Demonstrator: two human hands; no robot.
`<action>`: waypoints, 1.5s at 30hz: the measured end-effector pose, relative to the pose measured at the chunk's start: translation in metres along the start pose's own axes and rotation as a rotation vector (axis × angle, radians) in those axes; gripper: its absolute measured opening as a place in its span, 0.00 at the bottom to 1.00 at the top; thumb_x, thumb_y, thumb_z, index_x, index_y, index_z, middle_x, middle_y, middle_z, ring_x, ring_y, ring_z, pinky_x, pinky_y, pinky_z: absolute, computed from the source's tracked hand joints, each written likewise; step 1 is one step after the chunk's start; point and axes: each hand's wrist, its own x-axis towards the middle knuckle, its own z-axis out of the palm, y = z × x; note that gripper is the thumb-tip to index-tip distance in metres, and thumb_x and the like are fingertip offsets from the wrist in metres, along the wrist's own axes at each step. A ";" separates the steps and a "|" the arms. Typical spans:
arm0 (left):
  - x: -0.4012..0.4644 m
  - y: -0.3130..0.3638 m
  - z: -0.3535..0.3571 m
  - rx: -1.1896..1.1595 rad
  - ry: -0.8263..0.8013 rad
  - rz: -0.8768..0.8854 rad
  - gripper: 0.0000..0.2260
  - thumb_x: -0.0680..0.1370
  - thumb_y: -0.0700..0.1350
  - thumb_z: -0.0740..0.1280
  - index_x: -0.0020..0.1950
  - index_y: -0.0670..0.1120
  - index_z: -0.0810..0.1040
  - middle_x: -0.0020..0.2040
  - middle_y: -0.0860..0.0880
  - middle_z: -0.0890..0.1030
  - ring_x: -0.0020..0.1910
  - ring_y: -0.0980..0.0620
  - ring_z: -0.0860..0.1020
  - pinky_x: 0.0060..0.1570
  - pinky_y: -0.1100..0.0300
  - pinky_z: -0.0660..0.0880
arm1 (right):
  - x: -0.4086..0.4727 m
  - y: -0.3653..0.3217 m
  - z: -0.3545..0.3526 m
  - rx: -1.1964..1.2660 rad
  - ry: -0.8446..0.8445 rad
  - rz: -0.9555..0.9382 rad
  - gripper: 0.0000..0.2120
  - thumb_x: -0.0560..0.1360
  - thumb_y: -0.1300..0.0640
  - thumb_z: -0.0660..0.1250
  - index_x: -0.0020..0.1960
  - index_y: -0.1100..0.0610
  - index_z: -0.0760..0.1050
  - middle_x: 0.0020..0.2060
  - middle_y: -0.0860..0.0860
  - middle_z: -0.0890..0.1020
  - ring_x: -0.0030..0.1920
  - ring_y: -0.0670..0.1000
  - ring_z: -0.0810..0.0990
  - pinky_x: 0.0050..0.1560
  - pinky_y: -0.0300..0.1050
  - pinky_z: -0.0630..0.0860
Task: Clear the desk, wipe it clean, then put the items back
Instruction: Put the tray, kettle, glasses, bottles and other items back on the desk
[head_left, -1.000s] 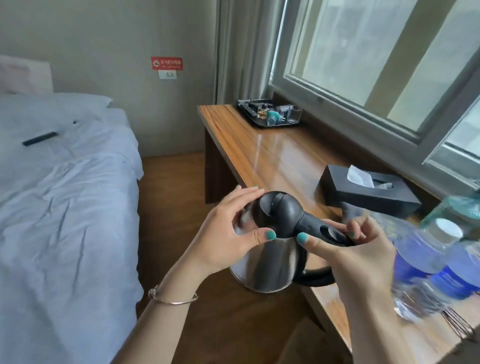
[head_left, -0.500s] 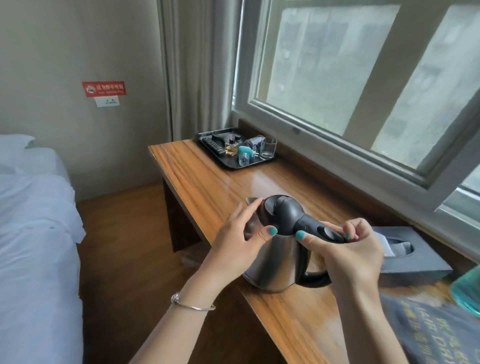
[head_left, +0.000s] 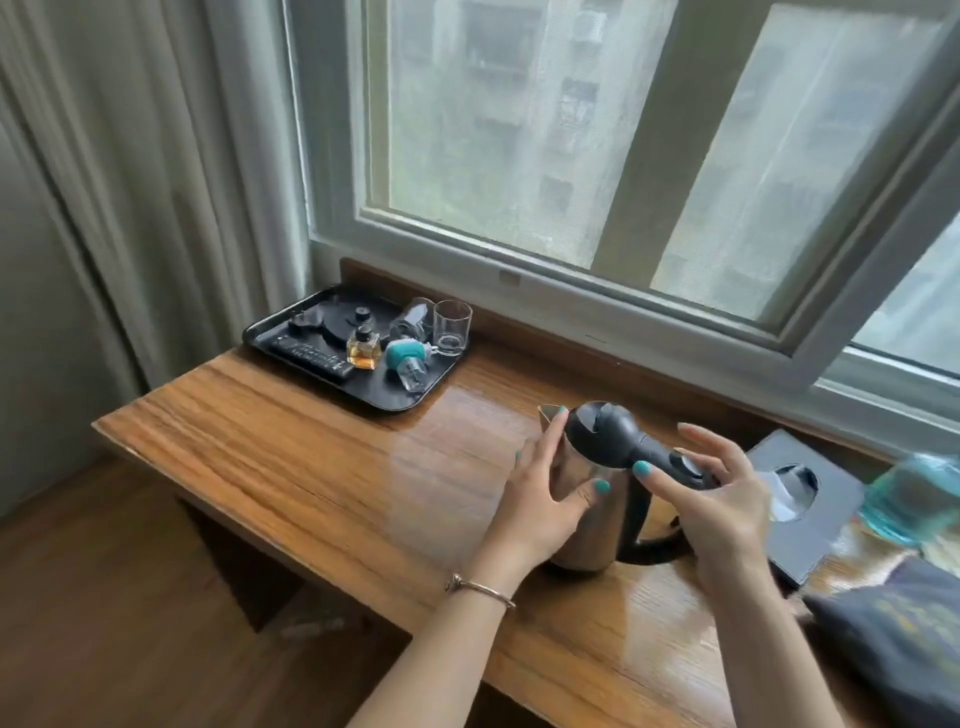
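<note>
A rounded steel kettle (head_left: 582, 499) with a glossy black plastic lid and curved handle stands on the polished wood-grain desk (head_left: 311, 467), right of frame centre. The left hand (head_left: 540, 499) lies with straight fingers against its shiny side; the right hand (head_left: 711, 499) pinches the handle top. A flat black tray (head_left: 415, 397) sits upper left.

The head camera is looking forward and down, facing the window (head_left: 571, 130). It is sitting close above the desk (head_left: 311, 467), taking in both hands.
</note>
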 end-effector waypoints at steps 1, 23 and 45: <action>0.009 -0.003 -0.004 -0.014 -0.005 0.013 0.36 0.77 0.55 0.68 0.76 0.66 0.47 0.78 0.55 0.55 0.77 0.51 0.55 0.70 0.49 0.63 | 0.002 -0.001 0.007 -0.045 0.005 -0.042 0.23 0.65 0.61 0.80 0.57 0.49 0.79 0.48 0.47 0.82 0.51 0.44 0.79 0.51 0.39 0.75; 0.162 -0.049 -0.084 -0.028 -0.396 0.134 0.36 0.79 0.47 0.66 0.76 0.67 0.45 0.79 0.56 0.48 0.78 0.57 0.48 0.74 0.56 0.53 | 0.074 0.004 0.090 -0.615 0.280 0.001 0.43 0.74 0.53 0.72 0.77 0.35 0.48 0.78 0.44 0.40 0.77 0.49 0.37 0.74 0.67 0.43; 0.204 -0.219 -0.362 0.144 -0.209 0.326 0.34 0.73 0.42 0.74 0.74 0.56 0.61 0.70 0.61 0.65 0.69 0.67 0.60 0.70 0.71 0.54 | 0.067 0.019 0.421 -0.544 0.191 0.167 0.31 0.68 0.53 0.77 0.69 0.54 0.72 0.58 0.53 0.81 0.59 0.55 0.77 0.62 0.51 0.73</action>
